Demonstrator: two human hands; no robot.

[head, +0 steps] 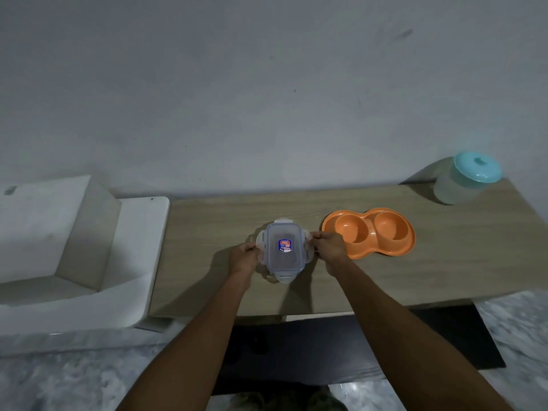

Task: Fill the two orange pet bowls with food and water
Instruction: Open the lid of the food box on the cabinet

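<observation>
- The orange double bowl (368, 232) is my landmark: it lies flat on the wooden tabletop (207, 221), and both wells look empty to me.
- Just left of the bowl sits a clear lidded container (284, 250) with flip latches and a small blue label; I can't make out its contents.
- My left hand (243, 257) grips the container's left latch, and my right hand (327, 247) pinches the latch on the side nearest the bowl.
- I judge I'm on the opening step, nothing poured yet. Next I need all latches released and the lid lifted level.
- Far right of the bowl, against the wall, stands a frosted jar with a teal lid (466, 178), untouched.
</observation>
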